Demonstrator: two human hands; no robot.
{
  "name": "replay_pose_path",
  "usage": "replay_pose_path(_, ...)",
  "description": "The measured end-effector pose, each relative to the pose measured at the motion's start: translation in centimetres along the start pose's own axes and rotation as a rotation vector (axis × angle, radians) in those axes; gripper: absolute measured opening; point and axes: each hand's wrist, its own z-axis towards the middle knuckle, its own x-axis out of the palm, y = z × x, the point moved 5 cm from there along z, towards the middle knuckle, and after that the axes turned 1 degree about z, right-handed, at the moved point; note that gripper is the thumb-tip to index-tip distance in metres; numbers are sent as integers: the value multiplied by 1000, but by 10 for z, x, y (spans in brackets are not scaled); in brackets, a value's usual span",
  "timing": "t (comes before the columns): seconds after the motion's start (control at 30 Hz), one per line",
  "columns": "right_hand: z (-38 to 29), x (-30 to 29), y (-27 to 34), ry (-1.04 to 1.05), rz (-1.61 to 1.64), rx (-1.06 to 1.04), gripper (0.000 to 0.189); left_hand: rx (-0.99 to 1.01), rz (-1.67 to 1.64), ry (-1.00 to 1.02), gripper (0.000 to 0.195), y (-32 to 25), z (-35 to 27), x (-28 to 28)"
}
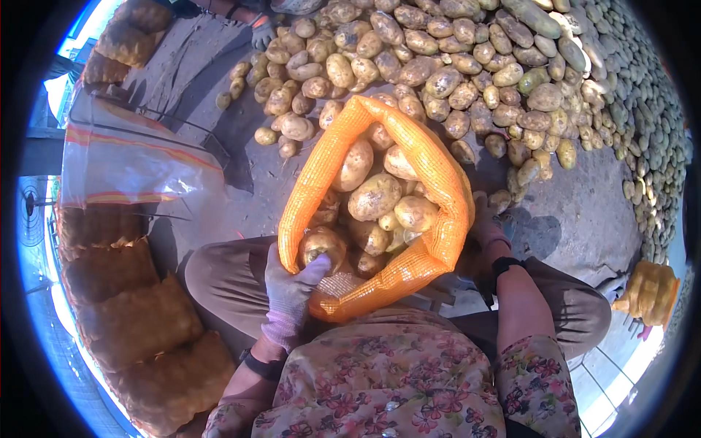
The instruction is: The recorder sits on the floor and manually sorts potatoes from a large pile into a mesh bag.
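An orange mesh sack (320,183) stands between my knees, its rim rolled outward and its mouth spread wide. Several potatoes (375,197) fill the inside. My left hand (290,293), in a pale knitted glove, grips the near left part of the rim. Its thumb reaches over into the mouth, against a brownish potato (322,246). On the other side, my gloved right hand (487,224) is low beside the sack's outer right wall. Shadow and the sack partly hide its fingers, so its hold cannot be made out. A loose potato (499,201) lies close to it.
A large heap of potatoes (443,82) spreads across the floor ahead and to the right. Filled mesh sacks (134,315) line the left side, near a whitish plastic sheet (137,159). Another person's gloved hand (263,34) is at the heap's far left. A yellow sack (649,293) stands at right.
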Motion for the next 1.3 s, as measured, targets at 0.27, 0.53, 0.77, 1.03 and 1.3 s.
replay_pose_path(0.27,-3,-40,-24,-442,624,20,41,-20,-17,17,54,-2,1,2)
replay_pose_path(0.53,-118,-280,36,-509,1164,-326,42,0,-175,52,57,6,4,4)
replay_pose_path(0.77,-139,-242,233,-153,230,-1010,28,-9,-175,38,60,12,5,5)
replay_pose_path(1.03,-121,-205,261,-889,51,-945,12,67,-27,-4,60,15,7,3)
replay_pose_path(1.3,-99,-206,277,-647,73,-827,22,79,-82,-24,45,6,10,6)
